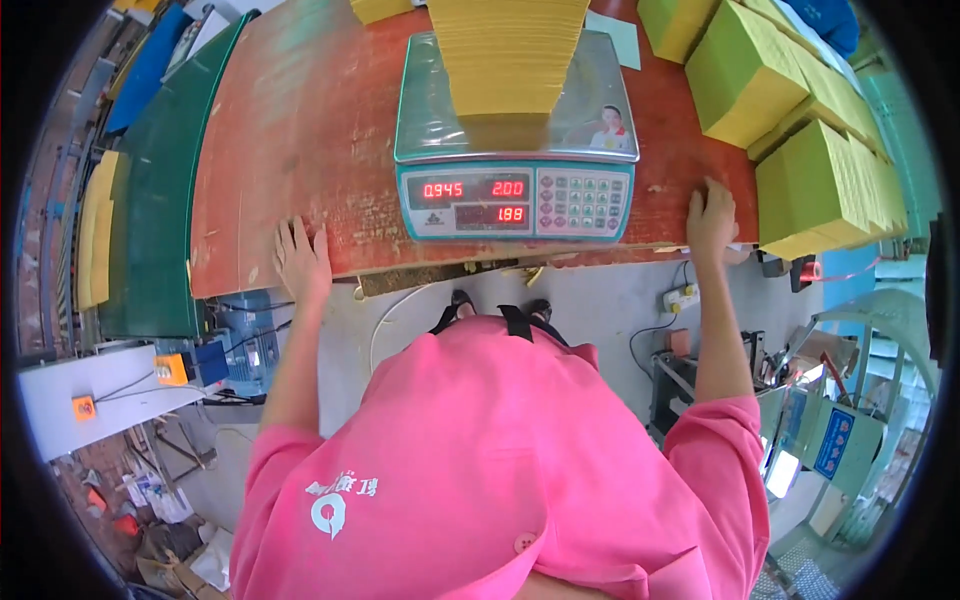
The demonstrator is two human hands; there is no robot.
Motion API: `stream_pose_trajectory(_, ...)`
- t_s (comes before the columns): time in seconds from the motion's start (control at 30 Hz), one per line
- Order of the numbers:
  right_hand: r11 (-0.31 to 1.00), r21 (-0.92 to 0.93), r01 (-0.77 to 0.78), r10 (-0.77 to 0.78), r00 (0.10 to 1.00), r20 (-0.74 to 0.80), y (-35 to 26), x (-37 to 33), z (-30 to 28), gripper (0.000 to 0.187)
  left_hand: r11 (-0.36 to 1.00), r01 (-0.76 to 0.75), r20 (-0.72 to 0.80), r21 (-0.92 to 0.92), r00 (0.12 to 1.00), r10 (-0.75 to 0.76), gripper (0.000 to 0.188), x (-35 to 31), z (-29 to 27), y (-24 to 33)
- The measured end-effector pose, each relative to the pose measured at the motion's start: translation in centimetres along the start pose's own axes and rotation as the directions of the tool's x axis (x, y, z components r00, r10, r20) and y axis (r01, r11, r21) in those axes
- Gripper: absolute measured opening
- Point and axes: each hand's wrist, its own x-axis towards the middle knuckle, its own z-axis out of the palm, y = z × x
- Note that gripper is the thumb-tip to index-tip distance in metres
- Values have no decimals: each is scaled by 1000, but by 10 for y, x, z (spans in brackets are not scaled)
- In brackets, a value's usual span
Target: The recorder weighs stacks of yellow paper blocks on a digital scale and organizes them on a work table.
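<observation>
My left hand [302, 262] rests on the near edge of a worn red tabletop [290, 130], left of a digital scale, its fingers stretched out and holding nothing. On the scale's other side my right hand [711, 222] lies over the same edge, fingers apart, also without anything in it. Between them stands the teal and white scale [516, 200], with lit red digits and a keypad on its front. A tall stack of yellow paper [510, 60] sits on its metal pan; the top of the stack runs out of view.
Several yellow paper stacks [745, 75] line the table's right side, with a nearer group [815, 190] by my right hand. A green conveyor-like surface [165, 190] adjoins the table's left edge. Below are a white power strip [682, 298] with a cable and a pale green metal chair [840, 440].
</observation>
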Motion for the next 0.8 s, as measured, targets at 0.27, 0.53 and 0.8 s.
stream_pose_trajectory(0.27,963,-177,202,-219,973,-77,4,-19,5,29,999,9,34,46,999,-10,57,-21,0,-6)
stream_pose_trajectory(0.53,965,-183,186,-202,976,-76,7,-16,4,29,1000,32,72,2,997,-32,57,-16,-1,0)
stream_pose_trajectory(0.8,971,-113,213,-224,970,-97,8,-9,5,30,998,47,95,34,994,-50,55,-15,-9,-2)
